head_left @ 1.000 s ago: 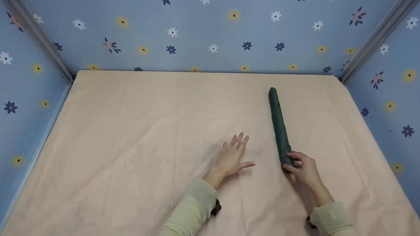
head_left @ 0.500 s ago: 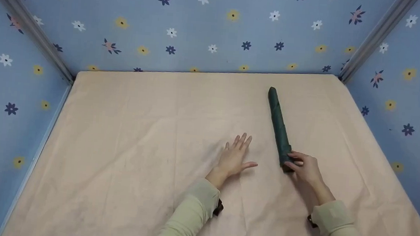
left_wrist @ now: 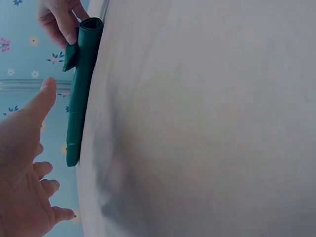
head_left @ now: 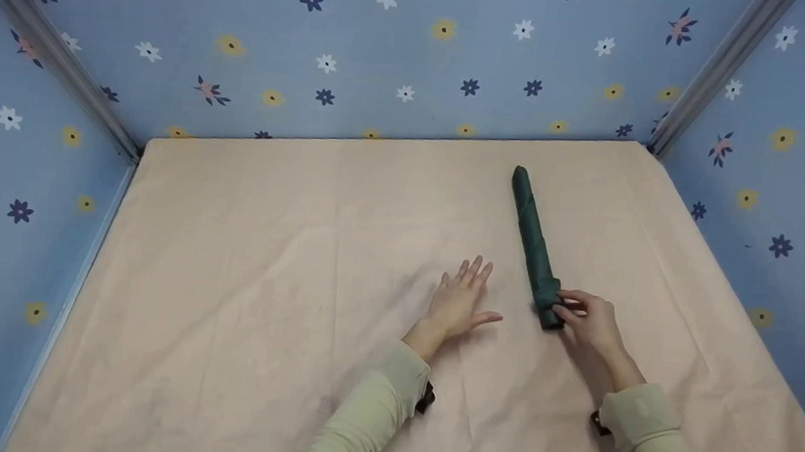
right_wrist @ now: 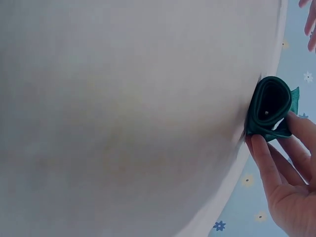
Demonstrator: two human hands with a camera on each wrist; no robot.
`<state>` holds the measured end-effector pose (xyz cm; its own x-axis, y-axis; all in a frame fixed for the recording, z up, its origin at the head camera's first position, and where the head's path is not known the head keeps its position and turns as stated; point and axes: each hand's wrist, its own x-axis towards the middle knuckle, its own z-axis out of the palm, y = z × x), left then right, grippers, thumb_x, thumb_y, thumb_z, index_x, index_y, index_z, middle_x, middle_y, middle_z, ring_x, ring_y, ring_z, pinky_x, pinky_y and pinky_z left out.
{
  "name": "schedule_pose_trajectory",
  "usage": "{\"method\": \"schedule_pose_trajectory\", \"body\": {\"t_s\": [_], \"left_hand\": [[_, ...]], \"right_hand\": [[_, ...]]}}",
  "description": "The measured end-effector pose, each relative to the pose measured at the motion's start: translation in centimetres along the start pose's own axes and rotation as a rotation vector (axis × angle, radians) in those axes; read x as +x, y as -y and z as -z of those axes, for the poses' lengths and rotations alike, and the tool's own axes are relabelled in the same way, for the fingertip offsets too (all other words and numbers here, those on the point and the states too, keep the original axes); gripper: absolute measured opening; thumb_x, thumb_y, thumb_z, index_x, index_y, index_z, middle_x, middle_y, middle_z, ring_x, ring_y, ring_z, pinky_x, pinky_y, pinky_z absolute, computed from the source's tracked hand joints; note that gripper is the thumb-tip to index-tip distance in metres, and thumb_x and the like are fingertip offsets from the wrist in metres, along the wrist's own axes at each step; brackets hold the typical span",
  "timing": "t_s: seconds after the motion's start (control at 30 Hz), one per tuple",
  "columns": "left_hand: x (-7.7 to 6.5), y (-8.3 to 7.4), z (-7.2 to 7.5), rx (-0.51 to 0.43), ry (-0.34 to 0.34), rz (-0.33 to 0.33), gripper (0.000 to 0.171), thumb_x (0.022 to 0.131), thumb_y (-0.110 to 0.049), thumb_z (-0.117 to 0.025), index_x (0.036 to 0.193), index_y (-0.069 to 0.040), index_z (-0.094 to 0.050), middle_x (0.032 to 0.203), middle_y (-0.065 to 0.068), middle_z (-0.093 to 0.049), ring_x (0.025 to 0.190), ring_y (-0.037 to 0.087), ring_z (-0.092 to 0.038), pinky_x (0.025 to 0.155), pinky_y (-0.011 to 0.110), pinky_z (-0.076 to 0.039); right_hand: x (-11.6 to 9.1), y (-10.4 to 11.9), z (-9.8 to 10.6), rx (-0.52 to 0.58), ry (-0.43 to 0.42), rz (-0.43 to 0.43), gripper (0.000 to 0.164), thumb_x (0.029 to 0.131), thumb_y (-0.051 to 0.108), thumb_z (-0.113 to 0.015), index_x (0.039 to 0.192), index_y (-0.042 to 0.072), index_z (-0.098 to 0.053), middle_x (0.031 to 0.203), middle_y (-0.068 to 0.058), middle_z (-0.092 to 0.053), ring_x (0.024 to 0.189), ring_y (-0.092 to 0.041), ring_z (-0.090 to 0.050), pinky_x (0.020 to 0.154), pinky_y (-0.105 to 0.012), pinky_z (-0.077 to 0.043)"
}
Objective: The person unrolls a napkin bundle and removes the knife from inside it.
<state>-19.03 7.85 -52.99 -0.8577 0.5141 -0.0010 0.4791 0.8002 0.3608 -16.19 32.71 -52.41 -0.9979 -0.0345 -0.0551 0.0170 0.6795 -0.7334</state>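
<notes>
The right grip [head_left: 596, 327] pinches the roll [head_left: 535, 247] by its flap [left_wrist: 70, 58]; the roll lies at two o'clock from the empty, spread left grip [head_left: 455, 305]. A light pinch should keep the coils [right_wrist: 254, 108] even.

Head view: high, facing forward-down across the beige cloth-covered counter [head_left: 262, 279]. Left/right wrist views: near, turned sideways, sharing the smooth, rolled green tube [left_wrist: 83, 89] (upper left; right side).

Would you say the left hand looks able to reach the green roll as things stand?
Probably yes: the left hand holds nothing and only cloth shows between it and the green roll.
</notes>
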Motion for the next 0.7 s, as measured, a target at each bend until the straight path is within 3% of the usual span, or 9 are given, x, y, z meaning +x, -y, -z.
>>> {"method": "schedule_pose_trajectory", "body": {"t_s": [0.27, 0.7], "left_hand": [[0.3, -1.2, -0.2, 0.007, 0.033, -0.015, 0.086, 0.079, -0.059, -0.049, 0.144, -0.016, -0.011, 0.148, 0.005, -0.010, 0.133, 0.023, -0.010, 0.101, 0.049, -0.020], [0.9, -3.0, -1.2, 0.102, 0.078, -0.066, 0.083, 0.081, -0.058, -0.047, 0.144, -0.018, -0.011, 0.148, 0.003, -0.009, 0.133, 0.020, -0.011, 0.101, 0.046, -0.022]], "right_hand": [[0.0, -0.3, 0.5, 0.041, -0.014, 0.002, 0.033, 0.085, 0.010, -0.059, 0.115, -0.004, -0.056, 0.111, -0.024, -0.055, 0.094, -0.033, -0.058, 0.075, -0.039, -0.048], [-0.3, -0.7, 1.0, 0.068, -0.081, 0.027, 0.030, 0.084, 0.011, -0.060, 0.111, -0.003, -0.059, 0.111, -0.022, -0.056, 0.092, -0.032, -0.059, 0.070, -0.028, -0.050]]}}
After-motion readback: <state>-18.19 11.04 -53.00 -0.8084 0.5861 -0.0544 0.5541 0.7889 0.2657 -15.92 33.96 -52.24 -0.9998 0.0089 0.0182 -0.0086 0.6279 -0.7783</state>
